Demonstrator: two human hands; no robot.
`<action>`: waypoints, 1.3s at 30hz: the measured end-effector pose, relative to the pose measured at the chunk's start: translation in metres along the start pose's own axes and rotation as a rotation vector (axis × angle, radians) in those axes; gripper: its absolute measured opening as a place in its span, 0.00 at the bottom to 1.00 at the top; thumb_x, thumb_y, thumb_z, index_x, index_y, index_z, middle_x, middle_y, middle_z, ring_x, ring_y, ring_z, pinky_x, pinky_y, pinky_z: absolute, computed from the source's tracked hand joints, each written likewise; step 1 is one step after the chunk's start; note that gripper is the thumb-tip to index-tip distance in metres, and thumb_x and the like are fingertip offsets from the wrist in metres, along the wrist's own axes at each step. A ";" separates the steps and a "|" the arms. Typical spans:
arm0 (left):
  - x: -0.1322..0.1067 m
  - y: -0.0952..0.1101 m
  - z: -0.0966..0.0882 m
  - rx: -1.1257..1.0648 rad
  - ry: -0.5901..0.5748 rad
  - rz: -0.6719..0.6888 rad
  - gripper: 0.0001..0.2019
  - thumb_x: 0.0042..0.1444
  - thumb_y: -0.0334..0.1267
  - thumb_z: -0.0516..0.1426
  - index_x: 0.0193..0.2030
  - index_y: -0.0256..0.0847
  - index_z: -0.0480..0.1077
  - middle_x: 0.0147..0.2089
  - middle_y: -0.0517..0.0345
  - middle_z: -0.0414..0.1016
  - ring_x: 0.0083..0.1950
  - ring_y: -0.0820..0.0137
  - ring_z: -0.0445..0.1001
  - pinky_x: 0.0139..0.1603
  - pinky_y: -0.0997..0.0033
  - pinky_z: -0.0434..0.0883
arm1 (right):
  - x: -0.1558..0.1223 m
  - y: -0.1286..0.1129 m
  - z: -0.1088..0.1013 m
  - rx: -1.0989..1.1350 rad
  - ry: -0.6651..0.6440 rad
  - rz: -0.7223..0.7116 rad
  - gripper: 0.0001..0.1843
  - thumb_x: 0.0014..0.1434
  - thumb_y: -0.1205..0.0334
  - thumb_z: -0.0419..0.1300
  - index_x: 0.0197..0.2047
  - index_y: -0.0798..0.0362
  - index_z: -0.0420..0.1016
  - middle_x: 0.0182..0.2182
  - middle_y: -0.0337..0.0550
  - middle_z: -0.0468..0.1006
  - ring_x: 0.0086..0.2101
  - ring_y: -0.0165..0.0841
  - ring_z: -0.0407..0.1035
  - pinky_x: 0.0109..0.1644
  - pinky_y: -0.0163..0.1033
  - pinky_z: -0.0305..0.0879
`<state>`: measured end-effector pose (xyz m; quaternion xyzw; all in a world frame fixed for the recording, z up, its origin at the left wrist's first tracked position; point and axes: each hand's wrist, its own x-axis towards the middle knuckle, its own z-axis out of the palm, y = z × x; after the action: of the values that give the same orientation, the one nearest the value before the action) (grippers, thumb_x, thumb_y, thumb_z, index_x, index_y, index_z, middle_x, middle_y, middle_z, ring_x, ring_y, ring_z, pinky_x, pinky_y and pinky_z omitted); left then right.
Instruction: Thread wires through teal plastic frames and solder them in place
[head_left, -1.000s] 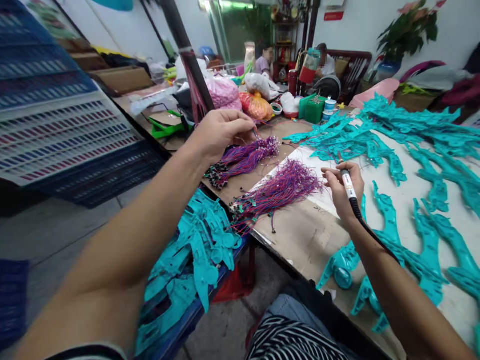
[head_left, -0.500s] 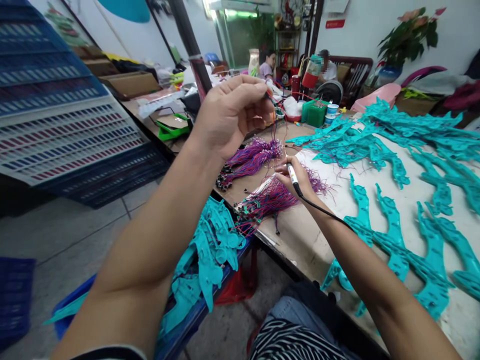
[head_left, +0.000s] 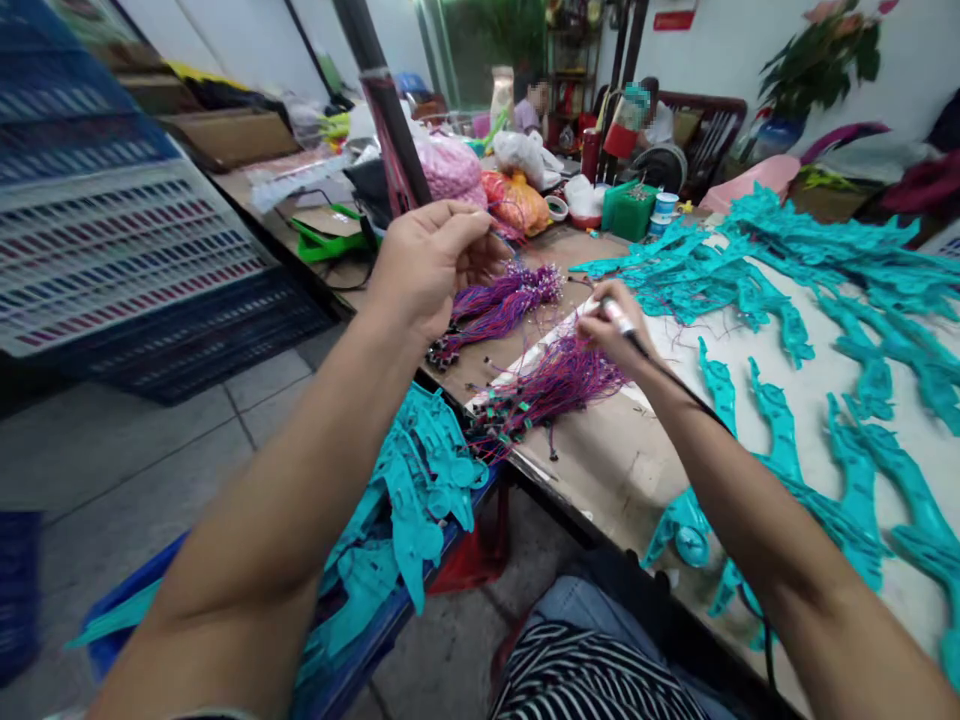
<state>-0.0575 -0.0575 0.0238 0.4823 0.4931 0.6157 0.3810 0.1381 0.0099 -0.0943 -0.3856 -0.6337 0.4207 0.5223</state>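
My left hand [head_left: 431, 262] is raised over the far bundle of red and blue wires [head_left: 499, 307], fingers pinched on a thin wire that runs from it. My right hand [head_left: 611, 338] grips a pen-like soldering iron [head_left: 621, 323] with a black cord trailing along my forearm; it rests on the near wire bundle [head_left: 551, 388]. Both bundles lie on the brown worktable [head_left: 615, 465].
Many teal plastic parts [head_left: 780, 430] cover the table to the right, and more fill a blue crate [head_left: 397, 500] below the table's edge. Stacked blue crates [head_left: 112, 230] stand at left. Bags, a green box [head_left: 628, 212] and two seated people are at the back.
My left hand has come back down from its raised position toward the far bundle. My right hand with the iron shifted slightly right over the near bundle.
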 end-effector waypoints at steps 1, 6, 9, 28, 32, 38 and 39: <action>0.001 -0.001 -0.001 -0.002 -0.003 0.006 0.09 0.56 0.30 0.55 0.26 0.44 0.66 0.22 0.63 0.73 0.25 0.73 0.68 0.29 0.69 0.67 | 0.001 -0.002 0.000 0.007 -0.016 0.010 0.17 0.45 0.61 0.58 0.37 0.46 0.56 0.24 0.30 0.69 0.24 0.29 0.66 0.26 0.34 0.64; 0.004 0.002 -0.005 -0.030 0.003 0.057 0.07 0.58 0.31 0.54 0.29 0.44 0.64 0.24 0.63 0.74 0.26 0.73 0.68 0.31 0.69 0.67 | -0.002 -0.009 -0.008 -0.010 0.000 0.025 0.17 0.45 0.61 0.59 0.37 0.46 0.56 0.23 0.29 0.69 0.23 0.28 0.68 0.25 0.34 0.65; 0.005 0.016 -0.005 -0.060 0.033 0.097 0.06 0.60 0.31 0.51 0.31 0.42 0.62 0.27 0.64 0.75 0.27 0.76 0.70 0.34 0.71 0.68 | -0.009 -0.016 -0.018 0.019 0.059 0.009 0.19 0.45 0.60 0.61 0.37 0.46 0.55 0.25 0.31 0.72 0.23 0.29 0.70 0.25 0.35 0.66; -0.028 -0.031 0.063 0.528 -0.137 0.482 0.11 0.56 0.44 0.60 0.42 0.41 0.72 0.43 0.56 0.76 0.49 0.64 0.74 0.49 0.65 0.71 | -0.034 -0.120 -0.056 0.084 0.330 -0.447 0.18 0.53 0.67 0.62 0.37 0.46 0.54 0.24 0.28 0.75 0.21 0.27 0.72 0.19 0.30 0.62; -0.026 -0.112 0.043 0.800 -0.263 0.219 0.11 0.49 0.40 0.64 0.39 0.39 0.74 0.42 0.49 0.78 0.46 0.59 0.73 0.47 0.63 0.69 | -0.045 -0.128 -0.078 0.100 0.395 -0.503 0.17 0.51 0.70 0.60 0.36 0.47 0.54 0.23 0.30 0.78 0.18 0.28 0.71 0.19 0.32 0.63; -0.019 -0.143 0.025 0.696 -0.361 0.010 0.14 0.58 0.38 0.51 0.27 0.37 0.74 0.20 0.59 0.69 0.26 0.70 0.65 0.30 0.72 0.60 | -0.073 -0.125 -0.112 0.056 0.485 -0.524 0.16 0.49 0.73 0.61 0.36 0.46 0.61 0.22 0.30 0.75 0.22 0.30 0.73 0.21 0.35 0.65; -0.016 -0.142 0.022 0.667 -0.332 -0.032 0.14 0.57 0.38 0.51 0.28 0.37 0.75 0.19 0.61 0.67 0.24 0.71 0.64 0.28 0.73 0.58 | -0.078 -0.124 -0.117 0.049 0.486 -0.507 0.15 0.48 0.73 0.61 0.35 0.46 0.62 0.22 0.30 0.74 0.23 0.31 0.74 0.21 0.36 0.66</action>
<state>-0.0332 -0.0358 -0.1173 0.6655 0.6055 0.3286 0.2872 0.2600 -0.0901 0.0073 -0.2921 -0.5562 0.1890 0.7547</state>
